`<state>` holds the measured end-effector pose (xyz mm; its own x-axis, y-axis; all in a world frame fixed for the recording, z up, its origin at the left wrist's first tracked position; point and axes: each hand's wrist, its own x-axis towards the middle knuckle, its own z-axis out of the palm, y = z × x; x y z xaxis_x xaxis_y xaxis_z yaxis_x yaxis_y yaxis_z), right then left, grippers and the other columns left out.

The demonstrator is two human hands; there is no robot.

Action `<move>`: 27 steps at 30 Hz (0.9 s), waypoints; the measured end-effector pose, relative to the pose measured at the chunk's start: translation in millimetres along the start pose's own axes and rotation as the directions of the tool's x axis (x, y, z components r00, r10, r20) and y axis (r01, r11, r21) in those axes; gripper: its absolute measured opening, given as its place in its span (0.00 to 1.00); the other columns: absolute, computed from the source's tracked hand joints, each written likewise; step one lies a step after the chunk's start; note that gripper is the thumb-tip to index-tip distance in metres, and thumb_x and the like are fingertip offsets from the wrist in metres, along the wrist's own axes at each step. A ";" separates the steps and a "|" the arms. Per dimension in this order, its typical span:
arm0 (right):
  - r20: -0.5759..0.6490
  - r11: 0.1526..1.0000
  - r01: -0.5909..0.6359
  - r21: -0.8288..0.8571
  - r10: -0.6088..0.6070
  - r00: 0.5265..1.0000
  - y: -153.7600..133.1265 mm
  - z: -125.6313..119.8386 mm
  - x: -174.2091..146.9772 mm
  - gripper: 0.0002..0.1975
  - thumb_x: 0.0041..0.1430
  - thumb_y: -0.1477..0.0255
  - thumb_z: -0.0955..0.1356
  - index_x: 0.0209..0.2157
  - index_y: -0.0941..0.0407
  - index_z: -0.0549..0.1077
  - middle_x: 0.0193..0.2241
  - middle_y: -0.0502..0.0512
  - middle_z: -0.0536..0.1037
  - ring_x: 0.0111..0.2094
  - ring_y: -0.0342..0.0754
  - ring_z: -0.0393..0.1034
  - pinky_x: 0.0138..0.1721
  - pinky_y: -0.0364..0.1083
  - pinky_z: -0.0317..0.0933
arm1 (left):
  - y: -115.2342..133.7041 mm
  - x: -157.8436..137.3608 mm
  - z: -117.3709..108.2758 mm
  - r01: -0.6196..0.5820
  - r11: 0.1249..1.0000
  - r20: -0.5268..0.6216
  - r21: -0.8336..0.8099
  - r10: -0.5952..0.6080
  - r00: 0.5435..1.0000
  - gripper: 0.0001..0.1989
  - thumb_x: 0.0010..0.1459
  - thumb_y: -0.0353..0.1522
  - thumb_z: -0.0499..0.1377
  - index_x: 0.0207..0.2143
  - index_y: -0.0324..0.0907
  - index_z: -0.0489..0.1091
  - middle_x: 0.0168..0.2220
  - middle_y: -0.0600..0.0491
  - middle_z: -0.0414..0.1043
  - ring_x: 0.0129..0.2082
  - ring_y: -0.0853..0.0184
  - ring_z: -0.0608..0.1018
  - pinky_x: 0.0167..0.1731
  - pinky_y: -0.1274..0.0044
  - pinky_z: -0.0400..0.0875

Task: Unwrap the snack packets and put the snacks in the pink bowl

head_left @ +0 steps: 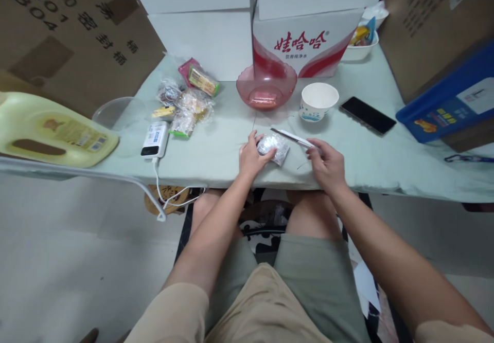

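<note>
At the table's front edge, my left hand point(250, 159) is closed round one side of a small packet in shiny clear wrapping point(278, 148), which rests on the cloth. My right hand point(327, 164) grips a slim knife-like tool point(295, 137), white with a dark, narrow blade. Its tip points left, over the packet's upper edge; whether it touches the packet I cannot tell. Beyond my hands stand a pink translucent bowl point(247, 93) with a reddish wrapped item inside and a white paper cup point(318, 105).
Several wrapped snacks point(189, 104) lie back left, behind a white power bank point(155, 140) with a cable hanging off the edge. A yellow jug point(57, 132) is at far left, a black phone point(367, 115) at right. Cartons point(301, 44) wall the back and sides.
</note>
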<state>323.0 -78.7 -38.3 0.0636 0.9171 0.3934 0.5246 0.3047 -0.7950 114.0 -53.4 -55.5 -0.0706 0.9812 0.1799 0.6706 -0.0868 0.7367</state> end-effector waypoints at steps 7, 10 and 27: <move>0.242 0.949 0.157 -0.273 -0.090 0.966 17.7 -23.3 -4.1 0.16 0.63 0.64 0.61 0.44 0.52 0.78 0.40 0.56 0.82 0.39 0.54 0.76 0.39 0.51 0.67 | -8.1 2.5 2.5 -0.021 1.000 -0.006 0.022 0.021 1.000 0.33 0.55 0.42 0.63 0.61 0.44 0.58 0.56 0.45 0.72 0.55 0.54 0.74 0.56 0.63 0.63; 0.225 0.922 0.133 -0.363 -0.051 0.973 38.1 -51.7 -8.6 0.16 0.63 0.65 0.61 0.44 0.52 0.77 0.41 0.57 0.81 0.41 0.55 0.75 0.41 0.51 0.67 | -10.1 3.7 4.3 -0.058 0.998 -0.010 0.031 0.058 0.998 0.27 0.56 0.42 0.62 0.57 0.45 0.64 0.53 0.46 0.74 0.51 0.55 0.76 0.55 0.63 0.65; 0.270 0.979 0.193 -0.067 -0.169 0.948 5.1 48.9 -0.4 0.19 0.56 0.67 0.66 0.50 0.53 0.70 0.58 0.62 0.69 0.58 0.58 0.64 0.57 0.59 0.60 | -25.7 6.3 -7.6 0.155 0.727 -0.144 -0.669 -0.331 0.933 0.15 0.64 0.44 0.50 0.31 0.44 0.61 0.28 0.56 0.69 0.27 0.72 0.74 0.27 0.81 0.67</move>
<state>284.1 -64.9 -65.1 -0.2577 0.8873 0.3825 0.5825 0.4585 -0.6712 90.7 -46.3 -68.4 -0.3939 0.9190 0.0176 -0.0176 -0.0267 0.9995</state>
